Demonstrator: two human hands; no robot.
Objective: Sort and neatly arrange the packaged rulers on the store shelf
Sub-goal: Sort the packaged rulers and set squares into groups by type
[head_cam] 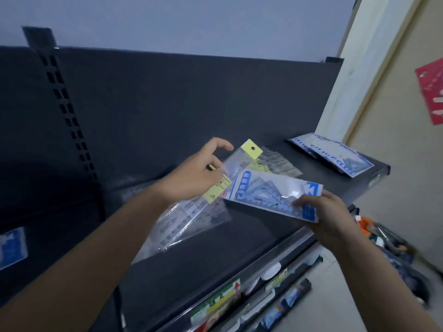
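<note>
Nearest us, our right hand [328, 219] curls round the end of a flat blue-and-white plastic ruler pack [271, 195] above the dark metal shelf [251, 238]. Our left hand [194, 178] pinches clear ruler sleeves with yellow card headers [239, 161] just beside it. Farther back, more clear sleeves [280, 164] lie flat on the shelf, and a pile of blue-and-white packs [335, 154] sits at its right end.
</note>
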